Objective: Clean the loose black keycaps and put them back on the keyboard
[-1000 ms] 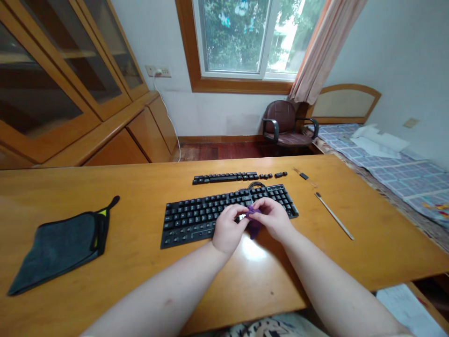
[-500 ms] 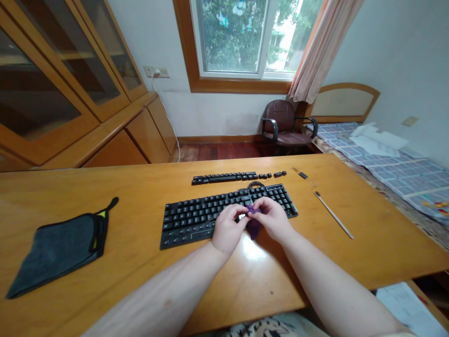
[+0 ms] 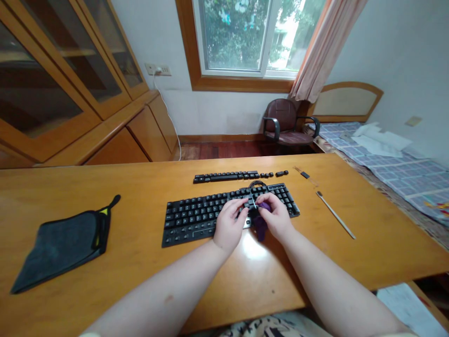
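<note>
Where the black keyboard (image 3: pixel 191 217) runs beneath the hands, a purple cloth (image 3: pixel 260 229) droops in soft, crumpled folds at its near edge, the upper part bunched in the right hand (image 3: pixel 278 219). That hand pinches the fabric between thumb and curled fingers. The left hand (image 3: pixel 226 224) bends over the keyboard, thumb and forefinger pointing toward the cloth; whether they grip something small or only stand close together, I cannot tell. Between the hands shows a pale glint, too small to name.

The keyboard is a long slab of dark plastic with rows of square, blocky keys; along its near edge many key places are bare, showing small stubs in a smooth frame. Just behind it lies a loop of thin black cable (image 3: pixel 257 183), and farther behind, a neat line of loose keycaps (image 3: pixel 224 177), one a long bar. Past the keyboard's right end rest a slim pale stick (image 3: pixel 336 216) with a dark, thickened tip and a small flat black piece (image 3: pixel 305 175) with thin wires. Well apart from the keyboard's left end, a dark grey cloth (image 3: pixel 66 238) lies folded, plush, black-edged, with a rounded tab. Under the keyboard spreads a glossy, honey-brown wooden tabletop (image 3: pixel 245 290).
</note>
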Tool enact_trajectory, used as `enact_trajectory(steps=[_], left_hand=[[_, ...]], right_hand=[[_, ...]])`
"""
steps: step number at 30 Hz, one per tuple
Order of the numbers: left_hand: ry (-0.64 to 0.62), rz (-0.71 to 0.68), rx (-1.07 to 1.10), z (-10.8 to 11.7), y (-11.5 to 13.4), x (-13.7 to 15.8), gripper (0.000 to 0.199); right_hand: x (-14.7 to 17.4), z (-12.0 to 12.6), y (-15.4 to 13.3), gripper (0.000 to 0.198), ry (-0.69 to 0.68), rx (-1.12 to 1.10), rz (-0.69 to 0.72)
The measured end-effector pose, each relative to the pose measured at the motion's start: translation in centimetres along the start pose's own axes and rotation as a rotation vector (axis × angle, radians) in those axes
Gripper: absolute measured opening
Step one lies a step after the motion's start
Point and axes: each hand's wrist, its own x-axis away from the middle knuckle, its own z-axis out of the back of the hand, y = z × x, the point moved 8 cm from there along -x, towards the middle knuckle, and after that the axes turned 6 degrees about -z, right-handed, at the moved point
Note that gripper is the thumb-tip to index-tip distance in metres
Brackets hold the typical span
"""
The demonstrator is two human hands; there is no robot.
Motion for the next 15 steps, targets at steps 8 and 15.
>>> enact_trajectory(steps=[8, 15], left_hand=[[-0.042, 0.099, 0.198, -1.0, -1.1, 0.4, 0.037], [-0.059, 0.087, 0.18, -1.0, -1.0, 0.4, 0.032]], right_hand=[[0.6, -1.3, -2.4, 0.022, -0.131, 0.196, 0.221], [0.4, -1.3, -2.2, 0.016, -0.127, 0.235, 0.192]])
